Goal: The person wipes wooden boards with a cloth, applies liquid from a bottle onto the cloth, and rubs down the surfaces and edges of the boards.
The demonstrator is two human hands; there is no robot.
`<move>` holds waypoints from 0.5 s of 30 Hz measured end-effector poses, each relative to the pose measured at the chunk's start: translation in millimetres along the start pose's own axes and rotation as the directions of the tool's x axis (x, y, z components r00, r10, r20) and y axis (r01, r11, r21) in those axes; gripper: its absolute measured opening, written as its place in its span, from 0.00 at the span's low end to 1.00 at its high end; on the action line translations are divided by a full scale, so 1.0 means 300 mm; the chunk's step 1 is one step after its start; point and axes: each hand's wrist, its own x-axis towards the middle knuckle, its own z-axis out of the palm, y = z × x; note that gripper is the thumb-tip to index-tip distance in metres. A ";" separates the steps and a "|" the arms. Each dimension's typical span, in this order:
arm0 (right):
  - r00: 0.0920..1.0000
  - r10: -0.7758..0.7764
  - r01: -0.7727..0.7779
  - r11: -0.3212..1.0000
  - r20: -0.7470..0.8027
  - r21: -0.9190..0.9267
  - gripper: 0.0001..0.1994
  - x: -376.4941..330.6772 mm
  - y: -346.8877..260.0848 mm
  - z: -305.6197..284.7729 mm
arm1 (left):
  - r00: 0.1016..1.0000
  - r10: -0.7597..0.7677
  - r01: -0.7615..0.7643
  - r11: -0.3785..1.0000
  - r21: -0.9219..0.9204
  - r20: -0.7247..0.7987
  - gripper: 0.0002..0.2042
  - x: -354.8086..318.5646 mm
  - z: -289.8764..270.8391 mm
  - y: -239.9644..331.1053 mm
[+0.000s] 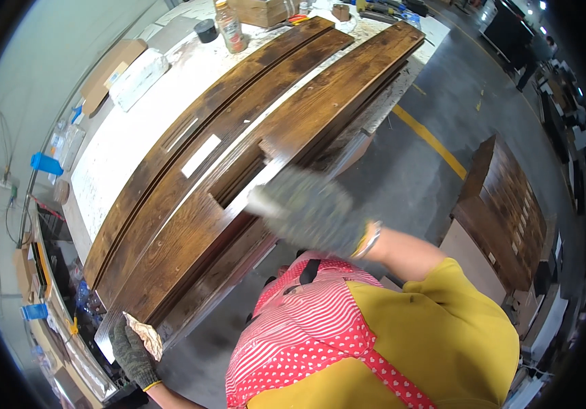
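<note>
From my remote station I log the worktable (95, 174) as the largest item; dark-brown boards lie lengthwise across it. The notched board (306, 119) lies along the table's side nearest the wearer. Its long axis runs from lower left to upper right, with a rectangular notch near mid-length. Two slimmer curved boards (191, 126) lie beyond it.

Reference relation: the notched board lies directly to the left of the right hand (313, 211), which is the hand nearer the notch. This gloved hand is motion-blurred and a pale patch shows at its fingertips; I cannot tell whether the fingers are spread or pinching anything.

The left hand (131, 351), also gloved, is at the board's lower-left end. Its fingers appear curled around a crumpled tan sheet (146, 335).

Labels: the bottle (230, 28) at the far side carries one; I read no lettering from it.
</note>
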 end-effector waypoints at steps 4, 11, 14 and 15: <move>0.961 0.167 -0.200 0.970 -0.220 -0.135 0.17 -0.005 0.206 -0.152 | 0.999 0.042 -0.043 0.998 -0.042 -0.030 0.15 -0.014 -0.013 0.017; 0.997 0.033 -0.039 0.996 -0.070 -0.078 0.20 -0.020 -0.035 0.000 | 1.000 0.005 -0.007 0.998 -0.060 -0.029 0.15 -0.006 -0.008 0.001; 0.997 -0.062 0.056 0.990 0.049 0.128 0.21 -0.014 -0.156 0.060 | 0.998 0.051 -0.054 0.994 -0.097 -0.034 0.15 0.007 0.000 -0.016; 0.999 -0.051 0.050 0.995 0.008 0.084 0.22 -0.006 -0.152 0.039 | 0.996 0.076 -0.080 0.991 -0.103 -0.045 0.15 0.003 0.008 -0.039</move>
